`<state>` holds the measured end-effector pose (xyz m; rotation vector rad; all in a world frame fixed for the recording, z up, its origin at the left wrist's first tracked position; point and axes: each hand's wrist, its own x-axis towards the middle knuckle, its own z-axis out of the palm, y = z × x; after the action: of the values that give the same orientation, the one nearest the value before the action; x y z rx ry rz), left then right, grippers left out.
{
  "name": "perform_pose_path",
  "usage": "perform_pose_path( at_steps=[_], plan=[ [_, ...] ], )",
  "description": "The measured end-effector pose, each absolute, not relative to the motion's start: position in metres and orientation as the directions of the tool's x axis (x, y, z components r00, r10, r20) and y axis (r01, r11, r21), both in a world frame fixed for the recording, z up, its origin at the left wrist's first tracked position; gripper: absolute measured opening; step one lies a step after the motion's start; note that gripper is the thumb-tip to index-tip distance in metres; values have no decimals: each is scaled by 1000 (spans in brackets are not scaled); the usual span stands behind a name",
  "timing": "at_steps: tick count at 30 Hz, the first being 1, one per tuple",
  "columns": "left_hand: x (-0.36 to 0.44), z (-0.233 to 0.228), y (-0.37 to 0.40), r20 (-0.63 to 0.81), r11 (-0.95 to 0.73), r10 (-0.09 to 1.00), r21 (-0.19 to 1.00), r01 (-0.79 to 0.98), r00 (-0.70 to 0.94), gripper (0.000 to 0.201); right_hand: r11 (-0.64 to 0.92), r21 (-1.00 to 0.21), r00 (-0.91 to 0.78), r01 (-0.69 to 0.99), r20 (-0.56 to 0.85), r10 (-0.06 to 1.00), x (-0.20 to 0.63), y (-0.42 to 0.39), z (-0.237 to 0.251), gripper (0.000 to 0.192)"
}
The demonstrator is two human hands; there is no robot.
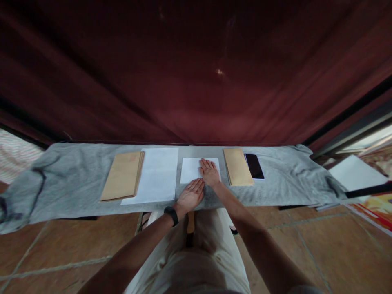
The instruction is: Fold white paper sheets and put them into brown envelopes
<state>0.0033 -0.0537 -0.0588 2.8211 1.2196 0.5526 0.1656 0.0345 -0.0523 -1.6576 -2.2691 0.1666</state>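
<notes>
My right fingers (206, 164) lay flat and straight on the paper (190, 169); my left fingers (196, 184), also straight, lay at its near edge.

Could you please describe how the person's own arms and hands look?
The left hand and right hand are both ungloved. A dark band, perhaps a watch, circles the left wrist; the right wrist looks bare. No sleeve covers either forearm.
</notes>
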Motion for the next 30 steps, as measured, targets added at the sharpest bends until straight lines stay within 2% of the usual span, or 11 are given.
perform_pose_path(
  at_steps=[8,18,24,27,30],
  plan=[
    [4,-52,-56,258,-682,726,153,715,637,46,298,-315,-242,901,206,948,164,14,-52,49],
    [2,-48,-58,274,-676,730,152,721,626,42,409,-316,-351,856,227,908,190,-44,-51,42],
    [1,-41,-55,275,-609,789,240,756,549,40,419,-329,-355,846,240,904,192,-57,-44,41],
    [5,-39,-46,261,-547,832,240,802,490,44,406,-329,-341,853,238,909,190,-58,-42,40],
    [10,-38,-32,228,-546,835,216,810,502,49,409,-334,-341,849,244,908,190,-59,-42,39]
  ],
)
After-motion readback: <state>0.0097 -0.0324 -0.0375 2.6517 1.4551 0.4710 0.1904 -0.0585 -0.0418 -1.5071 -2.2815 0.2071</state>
